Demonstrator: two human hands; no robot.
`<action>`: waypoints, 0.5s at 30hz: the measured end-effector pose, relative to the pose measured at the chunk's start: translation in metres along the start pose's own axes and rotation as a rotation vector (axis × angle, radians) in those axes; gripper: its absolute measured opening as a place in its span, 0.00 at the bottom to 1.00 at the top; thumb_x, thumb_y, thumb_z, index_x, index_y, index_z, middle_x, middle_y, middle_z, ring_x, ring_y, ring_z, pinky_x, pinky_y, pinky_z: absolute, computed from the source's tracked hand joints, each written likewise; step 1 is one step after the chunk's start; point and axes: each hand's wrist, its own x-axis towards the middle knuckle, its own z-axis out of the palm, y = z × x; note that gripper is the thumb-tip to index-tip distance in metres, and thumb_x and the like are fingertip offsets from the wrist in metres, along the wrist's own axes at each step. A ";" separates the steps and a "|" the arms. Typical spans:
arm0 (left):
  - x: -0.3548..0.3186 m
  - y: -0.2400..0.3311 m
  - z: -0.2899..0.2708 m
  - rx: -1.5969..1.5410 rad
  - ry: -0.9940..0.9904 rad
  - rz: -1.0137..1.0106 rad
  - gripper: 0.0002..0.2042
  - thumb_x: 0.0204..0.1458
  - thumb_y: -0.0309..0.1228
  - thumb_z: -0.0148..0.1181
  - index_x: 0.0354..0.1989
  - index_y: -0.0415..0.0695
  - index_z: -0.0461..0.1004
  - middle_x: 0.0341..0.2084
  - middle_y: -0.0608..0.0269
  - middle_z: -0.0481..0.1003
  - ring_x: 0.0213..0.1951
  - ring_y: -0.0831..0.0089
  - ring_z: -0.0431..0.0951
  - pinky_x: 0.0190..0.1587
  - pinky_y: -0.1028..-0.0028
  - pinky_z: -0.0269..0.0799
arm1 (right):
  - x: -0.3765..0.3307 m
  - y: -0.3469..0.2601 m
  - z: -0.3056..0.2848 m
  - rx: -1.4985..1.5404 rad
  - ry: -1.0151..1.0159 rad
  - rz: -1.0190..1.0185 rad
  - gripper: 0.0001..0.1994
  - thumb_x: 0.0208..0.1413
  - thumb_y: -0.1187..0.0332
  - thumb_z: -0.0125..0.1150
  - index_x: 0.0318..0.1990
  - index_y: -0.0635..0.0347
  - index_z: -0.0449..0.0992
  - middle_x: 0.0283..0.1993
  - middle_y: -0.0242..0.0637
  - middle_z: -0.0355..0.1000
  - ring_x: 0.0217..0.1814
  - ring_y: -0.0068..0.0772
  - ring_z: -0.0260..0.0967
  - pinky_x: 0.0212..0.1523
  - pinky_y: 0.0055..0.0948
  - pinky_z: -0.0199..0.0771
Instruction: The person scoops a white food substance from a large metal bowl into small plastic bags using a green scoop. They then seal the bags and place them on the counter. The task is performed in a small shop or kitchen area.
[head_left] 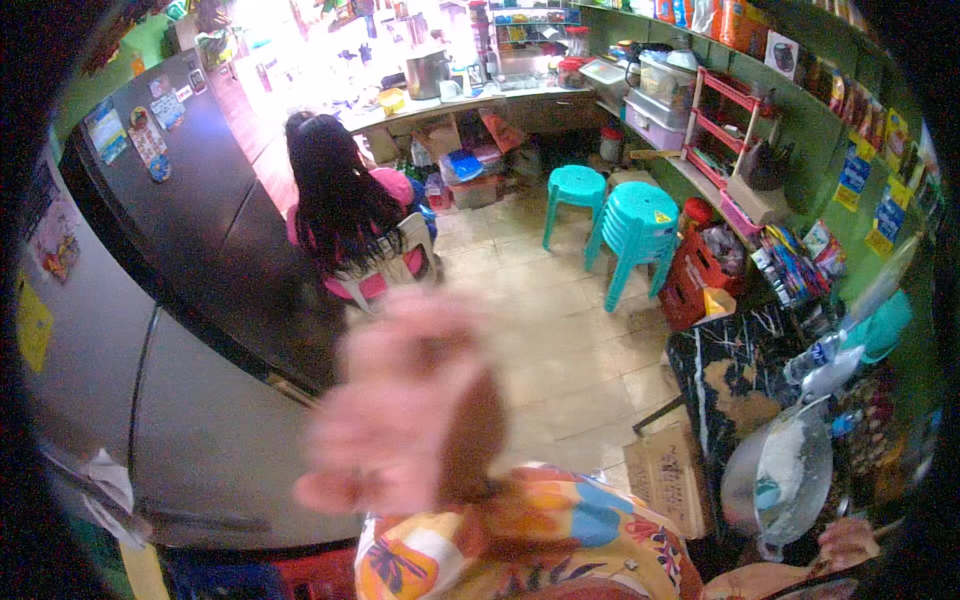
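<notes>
Pot [740, 485] is sitting, presumably for reach, near right hand [848, 545], fingers looking curled; left hand [405, 415] blurred, finger state cannot be told.

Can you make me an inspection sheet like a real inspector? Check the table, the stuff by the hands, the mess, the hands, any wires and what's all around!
Surface: black table with white veins and a brown patch.
Job's things: silver pot with white contents, nearest the right hand.
Clutter: clear bottle on the table's far side; flattened-looking cardboard beside the table.
Hands: left hand raised mid-view, blurred, grip unclear; right hand at lower right, too small to tell what it grips.
Cables: nothing seen.
Surroundings: stacked teal stools, red crate, seated person, grey refrigerator at left.
</notes>
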 end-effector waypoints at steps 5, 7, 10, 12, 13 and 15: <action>0.051 -0.054 0.017 -0.125 -0.058 0.098 0.25 0.59 0.43 0.40 0.60 0.39 0.60 0.59 0.55 0.61 0.61 0.61 0.59 0.62 0.61 0.53 | -0.056 0.034 -0.018 -0.154 0.121 0.223 0.28 0.51 0.50 0.59 0.49 0.68 0.68 0.38 0.52 0.72 0.39 0.48 0.71 0.40 0.46 0.72; 0.070 -0.073 0.019 -0.189 -0.117 0.135 0.25 0.59 0.43 0.41 0.59 0.39 0.60 0.59 0.55 0.61 0.61 0.61 0.59 0.62 0.61 0.53 | -0.098 0.033 -0.005 -0.197 0.193 0.415 0.31 0.50 0.47 0.57 0.51 0.64 0.64 0.40 0.48 0.70 0.43 0.44 0.68 0.46 0.43 0.68; 0.091 -0.093 0.017 -0.292 -0.219 0.178 0.24 0.60 0.42 0.41 0.59 0.38 0.61 0.59 0.55 0.62 0.61 0.62 0.59 0.62 0.62 0.53 | -0.084 0.032 0.037 -0.306 0.575 0.497 0.23 0.50 0.50 0.57 0.37 0.66 0.75 0.34 0.44 0.75 0.37 0.43 0.73 0.40 0.39 0.73; 0.098 -0.102 0.011 -0.362 -0.284 0.200 0.24 0.60 0.42 0.41 0.59 0.38 0.61 0.59 0.55 0.62 0.61 0.62 0.59 0.62 0.62 0.54 | -0.085 0.035 0.054 -0.214 0.700 0.589 0.22 0.45 0.51 0.63 0.34 0.66 0.76 0.31 0.44 0.76 0.34 0.42 0.74 0.38 0.38 0.73; 0.101 -0.107 0.009 -0.392 -0.304 0.198 0.24 0.60 0.42 0.41 0.59 0.38 0.61 0.59 0.55 0.62 0.61 0.62 0.59 0.62 0.62 0.54 | -0.093 0.042 0.064 -0.114 0.726 0.598 0.23 0.44 0.51 0.63 0.35 0.66 0.76 0.32 0.44 0.76 0.35 0.42 0.74 0.39 0.38 0.73; 0.108 -0.126 -0.004 -0.463 -0.347 0.197 0.24 0.60 0.41 0.41 0.59 0.37 0.61 0.59 0.55 0.62 0.61 0.63 0.59 0.62 0.62 0.54 | -0.104 0.053 0.086 0.043 0.686 0.793 0.24 0.42 0.52 0.65 0.37 0.66 0.77 0.36 0.44 0.76 0.39 0.41 0.73 0.44 0.35 0.71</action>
